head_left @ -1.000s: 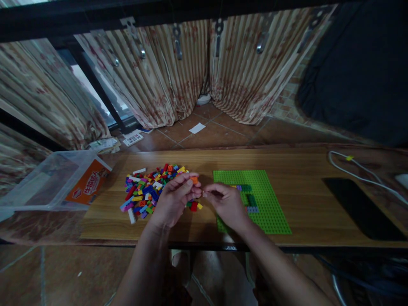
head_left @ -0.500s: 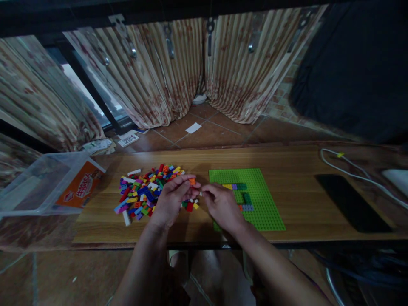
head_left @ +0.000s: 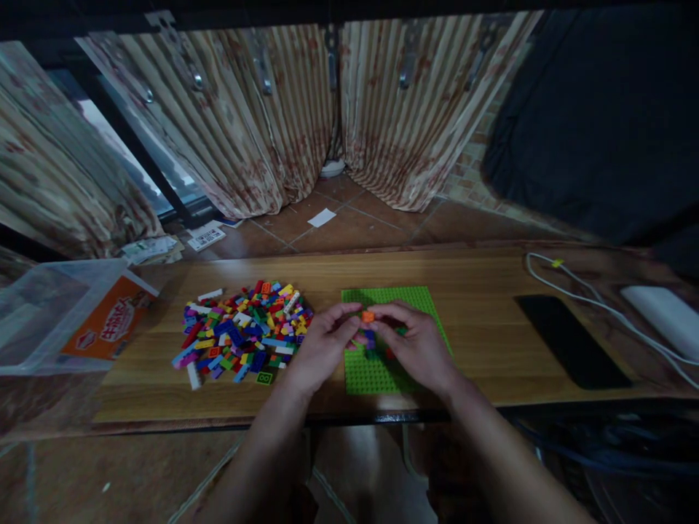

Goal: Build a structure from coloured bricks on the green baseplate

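Observation:
An orange toy brick point(head_left: 368, 316) is pinched between the fingertips of both hands, over the green baseplate point(head_left: 376, 378). My left hand point(head_left: 328, 338) comes at it from the left, thumb and fingers curled together. From the right, my right hand point(head_left: 418, 338) has its thumb and forefinger closed at the brick's other side. Under the fingers, blue-purple bricks point(head_left: 370, 339) and a few dark green and red ones show on the baseplate. My hands hide much of that arrangement.
A heap of mixed toy bricks point(head_left: 240, 331) lies to the left on the wooden table point(head_left: 480, 327). Left of it stands a clear plastic box point(head_left: 33, 320) with an orange label. A black phone-like slab point(head_left: 571, 342) and a white cable point(head_left: 590, 287) are at the right.
Both hands have moved right relative to the table, from beside the brick heap to over the baseplate, carrying the orange brick. The view has shifted slightly to the right.

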`<state>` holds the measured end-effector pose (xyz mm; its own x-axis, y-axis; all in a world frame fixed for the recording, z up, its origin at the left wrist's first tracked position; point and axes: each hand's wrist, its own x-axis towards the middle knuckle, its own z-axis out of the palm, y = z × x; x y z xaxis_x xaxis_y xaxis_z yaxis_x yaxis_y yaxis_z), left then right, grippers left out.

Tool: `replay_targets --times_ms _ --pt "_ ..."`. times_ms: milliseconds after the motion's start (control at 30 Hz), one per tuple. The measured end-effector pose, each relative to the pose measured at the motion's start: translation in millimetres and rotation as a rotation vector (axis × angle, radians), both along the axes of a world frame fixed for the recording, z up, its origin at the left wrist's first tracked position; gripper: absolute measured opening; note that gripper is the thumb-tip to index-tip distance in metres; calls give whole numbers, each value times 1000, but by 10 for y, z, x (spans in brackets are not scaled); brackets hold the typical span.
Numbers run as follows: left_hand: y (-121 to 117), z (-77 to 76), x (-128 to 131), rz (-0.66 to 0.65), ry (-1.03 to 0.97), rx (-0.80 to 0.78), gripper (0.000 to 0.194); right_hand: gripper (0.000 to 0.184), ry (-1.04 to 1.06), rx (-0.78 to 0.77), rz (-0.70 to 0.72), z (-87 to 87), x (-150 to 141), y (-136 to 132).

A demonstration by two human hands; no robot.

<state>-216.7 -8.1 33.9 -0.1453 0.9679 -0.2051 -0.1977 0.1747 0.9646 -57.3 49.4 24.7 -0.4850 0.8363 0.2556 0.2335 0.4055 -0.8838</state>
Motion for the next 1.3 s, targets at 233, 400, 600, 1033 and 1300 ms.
replay_targets --times_ms 233,400,600,1033,1300 --pt "85 -160 168 -29 295 55 22 16 -123 -75 -107 -205 560 334" --pt "91 -196 245 -71 659 107 24 16 -327 12 -39 -194 602 346" --pt "120 -155 324 -114 955 164 26 15 -392 74 -21 -221 570 353" --pt "134 -210 411 -215 1225 284 31 15 -430 116 -25 -213 566 336" --pt "121 -256 472 -225 1367 283 32 16 -403 70 -27 -220 557 340"
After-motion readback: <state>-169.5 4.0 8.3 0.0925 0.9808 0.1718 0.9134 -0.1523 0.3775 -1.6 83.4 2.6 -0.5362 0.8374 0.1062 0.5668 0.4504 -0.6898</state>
